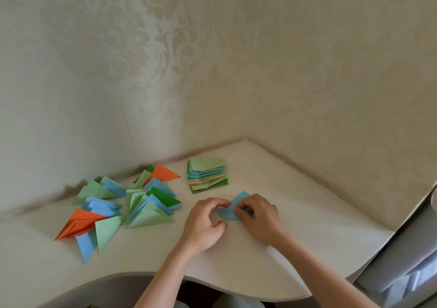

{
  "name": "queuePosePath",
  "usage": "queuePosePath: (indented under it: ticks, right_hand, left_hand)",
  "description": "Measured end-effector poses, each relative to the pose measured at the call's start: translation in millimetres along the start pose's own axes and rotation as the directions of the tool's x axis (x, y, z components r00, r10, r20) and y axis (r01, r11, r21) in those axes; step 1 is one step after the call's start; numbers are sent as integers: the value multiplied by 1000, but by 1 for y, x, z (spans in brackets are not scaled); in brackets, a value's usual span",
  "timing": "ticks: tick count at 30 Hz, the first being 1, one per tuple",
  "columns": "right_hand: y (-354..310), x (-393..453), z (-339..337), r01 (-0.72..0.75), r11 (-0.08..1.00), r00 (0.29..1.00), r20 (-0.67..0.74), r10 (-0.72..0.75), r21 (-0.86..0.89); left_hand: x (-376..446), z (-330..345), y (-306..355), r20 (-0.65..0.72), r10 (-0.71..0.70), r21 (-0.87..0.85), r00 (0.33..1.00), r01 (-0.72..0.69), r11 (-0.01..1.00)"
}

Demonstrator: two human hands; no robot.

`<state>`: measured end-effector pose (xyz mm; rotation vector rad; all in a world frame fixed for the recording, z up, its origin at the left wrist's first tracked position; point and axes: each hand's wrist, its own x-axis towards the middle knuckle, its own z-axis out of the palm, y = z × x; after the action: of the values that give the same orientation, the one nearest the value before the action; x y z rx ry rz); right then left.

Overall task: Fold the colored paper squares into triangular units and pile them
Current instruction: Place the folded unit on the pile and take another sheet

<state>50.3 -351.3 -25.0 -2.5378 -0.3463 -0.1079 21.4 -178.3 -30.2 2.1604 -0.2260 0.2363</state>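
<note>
Because I drop each finished piece out of my way, the pile of folded triangles (123, 203) sprawls at my far left, orange, green and blue ones overlapping loosely near the wall. Next along, the stack of unfolded squares (207, 174) sits squared up behind my hands, near enough to draw from without leaning. In front of it my left hand (205, 222) curls over the white desk (307, 225), its fingertips pinching the left edge of the blue paper (240, 200) so the sheet cannot slide. My right hand (259, 215) pinches the same blue paper from the other side, fingers bent down onto the crease I seem to be pressing in. The blue paper lies flat on the desk between both hands, partly folded, one corner poking out toward the stack.
</note>
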Motion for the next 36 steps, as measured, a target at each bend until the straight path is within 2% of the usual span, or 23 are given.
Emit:
queuePosePath:
  ticks: [4, 6, 13, 18, 27, 31, 36]
  right_hand:
    - [0, 5, -15, 60, 995, 993, 93, -67, 78]
    - [1, 5, -18, 91, 994, 988, 119, -97, 59]
    - [17, -13, -10, 186, 963, 975, -155, -157, 195]
    - [26, -20, -13, 281, 956, 959, -54, -277, 86]
    - [16, -15, -2, 203, 972, 964, -200, -176, 122]
    - [14, -12, 0, 171, 977, 964, -229, -139, 128]
    - [13, -11, 2, 142, 979, 967, -231, -107, 143]
  left_hand:
    - [-1, -1, 0, -39, 31, 22, 999, -31, 999]
    - [-1, 0, 1, -48, 57, 61, 997, -54, 997]
    - [-2, 2, -1, -62, 93, 103, 994, -86, 991]
    - [0, 3, -2, -57, 99, 78, 993, -94, 992]
    - [5, 13, 1, -145, 8, 66, 989, 2, 998]
    - [7, 22, 3, -219, 11, 155, 976, 23, 988]
    - [9, 26, -1, -218, 33, 233, 975, 19, 972]
